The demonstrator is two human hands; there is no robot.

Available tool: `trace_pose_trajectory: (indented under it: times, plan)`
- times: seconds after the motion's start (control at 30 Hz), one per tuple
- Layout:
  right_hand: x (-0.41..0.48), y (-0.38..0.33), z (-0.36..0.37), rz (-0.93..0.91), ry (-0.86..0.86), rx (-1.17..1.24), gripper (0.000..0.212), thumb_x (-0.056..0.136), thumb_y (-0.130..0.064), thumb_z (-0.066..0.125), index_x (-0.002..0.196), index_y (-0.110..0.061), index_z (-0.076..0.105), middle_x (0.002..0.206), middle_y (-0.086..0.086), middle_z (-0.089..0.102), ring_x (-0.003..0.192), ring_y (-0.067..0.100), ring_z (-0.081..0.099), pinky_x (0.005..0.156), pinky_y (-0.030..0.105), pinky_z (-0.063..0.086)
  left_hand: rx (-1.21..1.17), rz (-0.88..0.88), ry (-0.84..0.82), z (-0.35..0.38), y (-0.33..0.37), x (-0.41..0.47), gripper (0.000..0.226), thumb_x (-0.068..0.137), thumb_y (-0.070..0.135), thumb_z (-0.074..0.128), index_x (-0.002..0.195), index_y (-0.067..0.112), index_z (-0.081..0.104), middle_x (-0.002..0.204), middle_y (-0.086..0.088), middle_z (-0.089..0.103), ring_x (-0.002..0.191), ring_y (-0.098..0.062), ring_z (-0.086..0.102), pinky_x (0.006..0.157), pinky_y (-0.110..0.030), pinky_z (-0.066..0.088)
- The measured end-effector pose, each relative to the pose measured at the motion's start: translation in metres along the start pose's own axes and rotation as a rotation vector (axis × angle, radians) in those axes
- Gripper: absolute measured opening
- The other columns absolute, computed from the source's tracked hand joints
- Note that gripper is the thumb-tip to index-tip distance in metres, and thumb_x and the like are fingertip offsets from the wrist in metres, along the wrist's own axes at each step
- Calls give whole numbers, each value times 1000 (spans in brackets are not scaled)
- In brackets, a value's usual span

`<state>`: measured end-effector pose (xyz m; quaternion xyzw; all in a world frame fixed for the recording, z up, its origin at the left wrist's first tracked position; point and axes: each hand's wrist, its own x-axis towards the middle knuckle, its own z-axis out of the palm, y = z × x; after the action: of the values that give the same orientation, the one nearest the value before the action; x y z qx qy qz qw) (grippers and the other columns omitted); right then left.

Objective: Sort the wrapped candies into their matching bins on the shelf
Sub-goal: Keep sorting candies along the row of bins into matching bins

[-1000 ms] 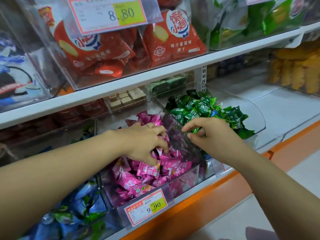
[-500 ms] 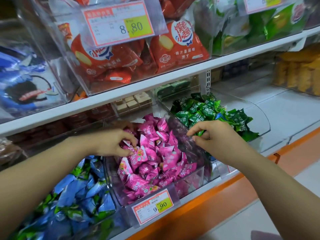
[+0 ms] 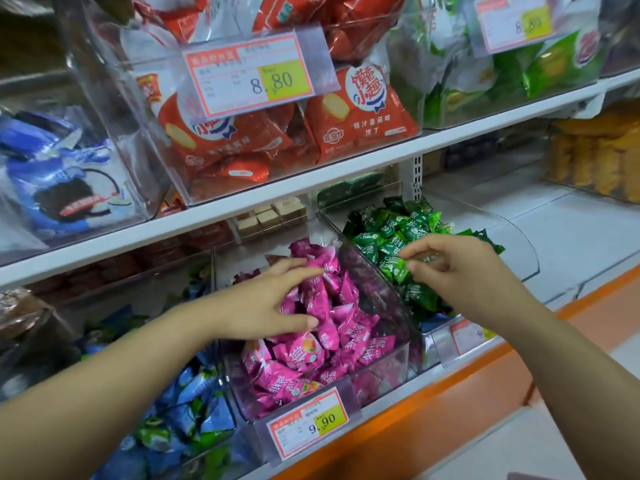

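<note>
Three clear bins stand side by side on the lower shelf. The middle bin (image 3: pixel 381 379) is heaped with pink wrapped candies (image 3: pixel 332 327). My left hand (image 3: pixel 263 303) reaches into it, fingers and thumb spread around a pink candy on top of the heap. The right bin (image 3: pixel 519 251) holds green wrapped candies (image 3: pixel 391 233). My right hand (image 3: pixel 453 268) hovers over its left side and pinches a green candy (image 3: pixel 424 258) between thumb and fingertips. The left bin holds blue and green wrapped candies (image 3: pixel 194 410).
A price tag reading 9.90 (image 3: pixel 308 424) hangs on the pink bin's front. The white upper shelf (image 3: pixel 311 174) carries clear bins of red, blue and green snack bags. Bare white shelf (image 3: pixel 571 230) lies right of the green bin, with an orange edge below.
My left hand went from the pink bin's left side to the top of the heap, fingers now spread. My right hand stayed over the green bin, and the view moved closer.
</note>
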<state>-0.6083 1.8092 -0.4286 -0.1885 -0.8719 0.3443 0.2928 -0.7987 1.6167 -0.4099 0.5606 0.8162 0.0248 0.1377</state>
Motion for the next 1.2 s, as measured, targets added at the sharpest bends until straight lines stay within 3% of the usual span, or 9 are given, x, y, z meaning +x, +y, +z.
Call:
trace_pose_trajectory:
  times: [0.13, 0.23, 0.37, 0.43, 0.63, 0.7, 0.87, 1.0, 1.2]
  plan:
    - [-3, 24, -28, 58, 144, 13, 12, 88, -9, 63, 88, -20, 68, 77, -11, 64, 60, -10, 55, 58, 0, 38, 66, 76, 46, 4, 39, 6, 61, 91, 54, 49, 144, 48, 20, 156, 22, -2, 143, -8, 12, 119, -46, 3]
    - [-10, 37, -41, 107, -21, -66, 11, 88, -13, 64, 89, -23, 69, 82, -11, 66, 77, -4, 59, 63, -1, 40, 52, 182, 190, 6, 62, 21, 33, 94, 45, 48, 127, 44, 44, 153, 18, 17, 143, -3, 10, 118, -51, -2]
    - [-13, 42, -35, 74, -328, -193, 14, 89, -20, 63, 95, -25, 74, 89, -16, 68, 85, -3, 63, 75, 9, 49, 10, 295, 344, 8, 84, 43, 18, 95, 36, 50, 112, 37, 57, 127, 20, 45, 128, 0, 34, 119, -47, 3]
    - [-10, 44, -26, 76, -408, -278, 19, 92, -25, 58, 100, -33, 72, 96, -17, 70, 88, 0, 62, 87, 27, 49, 37, 315, 279, 8, 93, 53, 19, 96, 35, 49, 112, 37, 60, 120, 20, 51, 122, 2, 41, 119, -47, 0]
    - [-1, 57, -23, 105, -320, -379, 21, 96, -30, 48, 92, -43, 64, 86, -8, 65, 87, 10, 54, 91, 35, 25, 201, 237, -4, 0, 112, 86, 37, 92, 47, 53, 129, 44, 52, 142, 11, 31, 133, -13, 31, 115, -51, 11]
    - [1, 58, -24, 119, -277, -341, 18, 91, -34, 57, 81, -48, 63, 82, -13, 66, 86, 6, 54, 91, 36, 25, 278, 233, -7, -3, 118, 96, 37, 87, 51, 59, 123, 43, 56, 132, 8, 32, 126, -16, 35, 113, -49, 16]
    - [6, 63, -19, 173, -142, -296, 20, 80, -41, 70, 100, -43, 69, 80, -20, 62, 89, 3, 54, 95, 35, 27, 358, 220, 39, -9, 116, 112, 16, 85, 35, 63, 100, 38, 59, 113, 7, 31, 111, -15, 40, 103, -44, 28]
    - [9, 63, -17, 160, -81, -338, 18, 81, -37, 71, 99, -40, 68, 73, -21, 51, 90, 6, 50, 96, 35, 27, 307, 139, 55, -24, 102, 117, 20, 86, 20, 58, 92, 39, 60, 115, 8, 37, 103, -13, 47, 75, -31, 38]
    - [9, 54, -12, 135, -171, -439, 13, 87, -34, 59, 87, -38, 72, 76, -16, 60, 89, 10, 52, 95, 38, 25, 212, 115, 47, -23, 91, 116, 17, 89, 24, 58, 88, 40, 64, 115, 9, 40, 102, -10, 47, 81, -35, 46]
